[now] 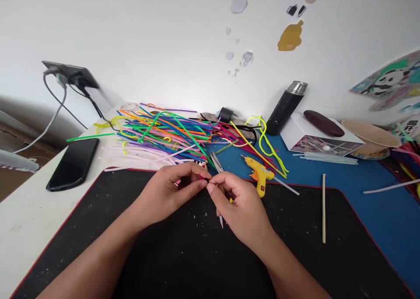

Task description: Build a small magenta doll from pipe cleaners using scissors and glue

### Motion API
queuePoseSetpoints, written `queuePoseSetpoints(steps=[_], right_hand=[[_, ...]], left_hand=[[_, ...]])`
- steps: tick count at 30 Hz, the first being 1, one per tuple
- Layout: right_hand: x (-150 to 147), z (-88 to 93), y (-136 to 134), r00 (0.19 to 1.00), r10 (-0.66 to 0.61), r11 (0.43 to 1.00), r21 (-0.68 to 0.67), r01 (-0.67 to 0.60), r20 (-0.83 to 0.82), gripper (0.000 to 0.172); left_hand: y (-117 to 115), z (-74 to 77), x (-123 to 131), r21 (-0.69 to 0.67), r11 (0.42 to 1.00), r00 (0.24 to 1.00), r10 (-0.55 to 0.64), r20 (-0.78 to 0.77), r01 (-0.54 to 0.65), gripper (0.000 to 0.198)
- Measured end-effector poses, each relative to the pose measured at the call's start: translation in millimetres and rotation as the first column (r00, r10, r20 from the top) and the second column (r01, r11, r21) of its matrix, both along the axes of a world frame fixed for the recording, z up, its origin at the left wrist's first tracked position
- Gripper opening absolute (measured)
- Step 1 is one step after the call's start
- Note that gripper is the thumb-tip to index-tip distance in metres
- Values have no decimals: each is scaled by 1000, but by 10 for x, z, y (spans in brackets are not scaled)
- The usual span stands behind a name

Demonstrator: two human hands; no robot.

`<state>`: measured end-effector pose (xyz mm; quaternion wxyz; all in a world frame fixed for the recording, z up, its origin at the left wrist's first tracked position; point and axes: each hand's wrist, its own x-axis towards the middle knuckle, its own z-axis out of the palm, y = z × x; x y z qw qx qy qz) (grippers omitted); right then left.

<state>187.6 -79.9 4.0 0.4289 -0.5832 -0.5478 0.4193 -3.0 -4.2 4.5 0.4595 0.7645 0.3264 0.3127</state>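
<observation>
Over the black mat [197,264], both my hands meet fingertip to fingertip. My left hand [173,187] is closed, pinching a small magenta piece [204,177] that looks fuzzy and is mostly covered by the fingers. Thumb and forefinger of my right hand [238,202] are pressed together against the left fingertips; what they grip is too small to make out. A white pointed tip [221,222] sticks out below the right hand. Just behind the hands lie scissors [216,162], partly hidden. To their right is a yellow hot glue gun [259,172].
Many coloured pipe cleaners [164,130] are heaped along the wall. A phone [75,164] lies at left. At the back right stand a black flask [285,108], a white box [305,132] and a bowl [370,135]. A pale stick [323,209] rests on the mat.
</observation>
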Motion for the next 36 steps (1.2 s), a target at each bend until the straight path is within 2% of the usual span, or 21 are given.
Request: queuePoseSetpoints(steps=[4,6,8,10,14,16,21,26,28,30,33,36], right_hand=[[10,5,0,999,-27,999,18,28,-29,17],[18,7,1,998,-46,999,26,47,-47,18],[20,7,-2,996,-59,998,28,61,-60,19],[17,6,-6,996,-59,998,24,61,-67,19],[6,4,-9,997,-47,998,28,49,-67,18],[5,4,-6,997,-45,998,31,48,-66,18],[4,-2,6,998,-50,998,32,51,-47,18],[3,-20,4,998,-49,998,25,49,-30,20],[4,-23,0,998,-50,998,23,51,-32,20],[4,-21,-3,998,-53,998,24,54,-40,19],[1,-14,-5,997,-51,998,24,52,-50,19],[-4,-12,-1,998,-55,998,23,56,-43,18]], left_hand=[[15,9,-20,-9,1000,999,23,31,-23,23],[59,12,-62,-8,997,997,71,7,-71,26],[133,-4,-131,33,990,987,138,-84,-136,26],[225,-48,-218,109,984,959,163,-233,-141,25],[357,-182,-349,258,962,864,55,-501,88,18],[367,-232,-361,274,945,813,14,-583,181,18],[311,-262,-289,263,931,746,-14,-666,253,10],[317,-260,-265,288,933,783,11,-622,215,12],[332,-246,-270,282,948,811,49,-583,145,10],[337,-212,-266,250,968,852,113,-511,21,8],[302,-136,-221,132,982,925,172,-339,-134,15],[214,-72,-125,-52,994,988,91,-127,-99,20]])
